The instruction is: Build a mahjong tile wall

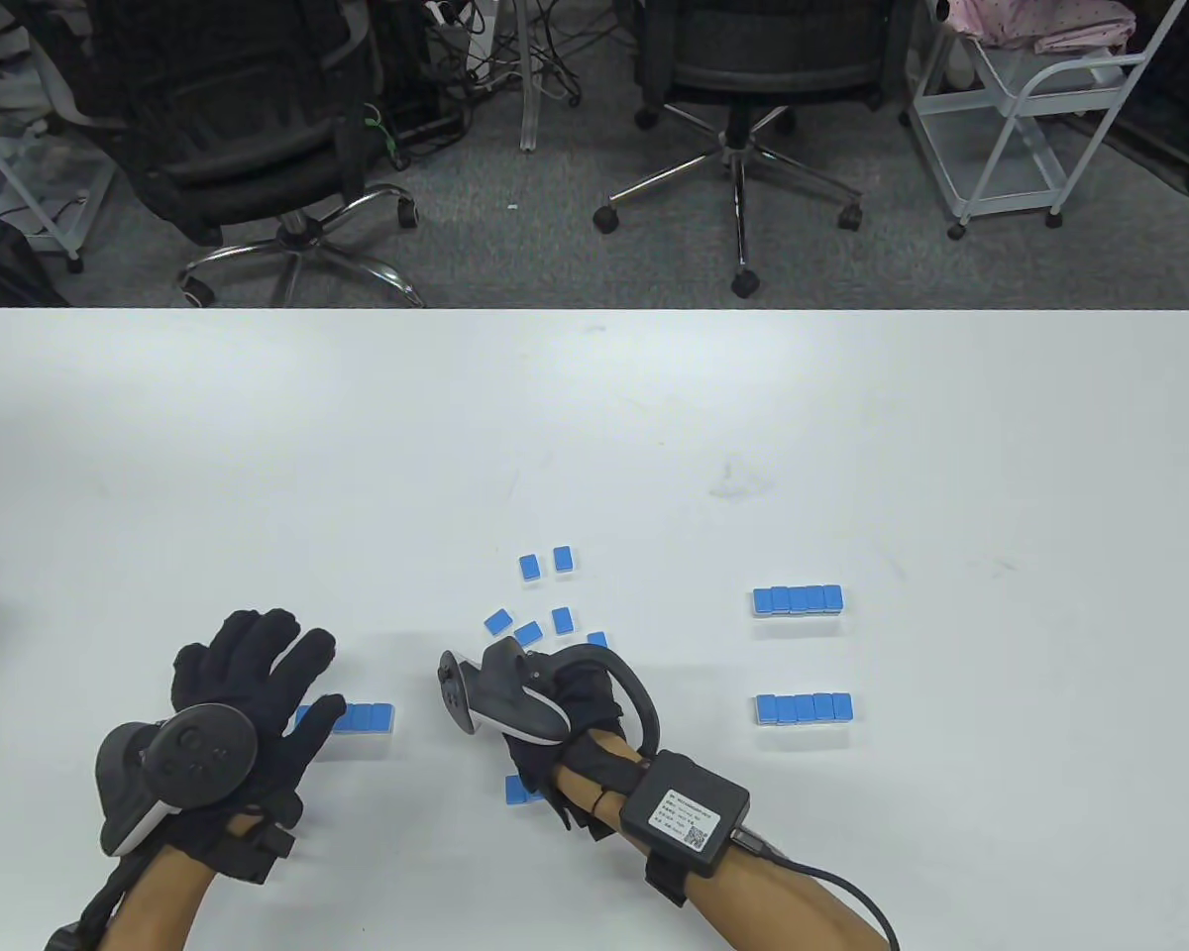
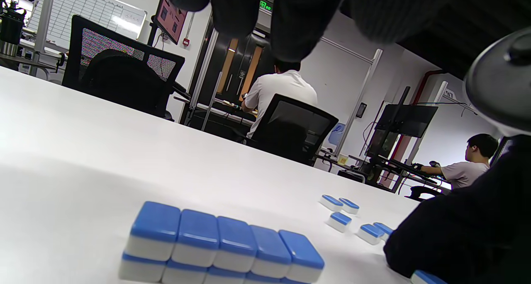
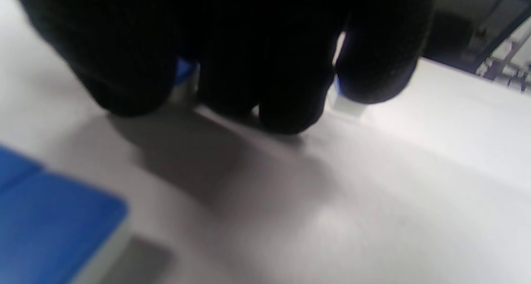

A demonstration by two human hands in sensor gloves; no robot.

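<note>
Left hand (image 1: 248, 693) lies flat beside stacked wall (image 2: 220, 244); right hand (image 1: 545, 708) curls over loose tiles (image 1: 540, 594), grip unclear: bumping risks toppling.

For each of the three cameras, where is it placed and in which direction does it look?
Table view: overhead, facing down-forward; shows left hand, right hand, forearms.
Left wrist view: low at the table, looking across the two-layer tile row to the office; fingertips at top.
Right wrist view: near the tabletop, blurred; fingers over tiles.
Shared: table and left wrist views both show that row.
</note>
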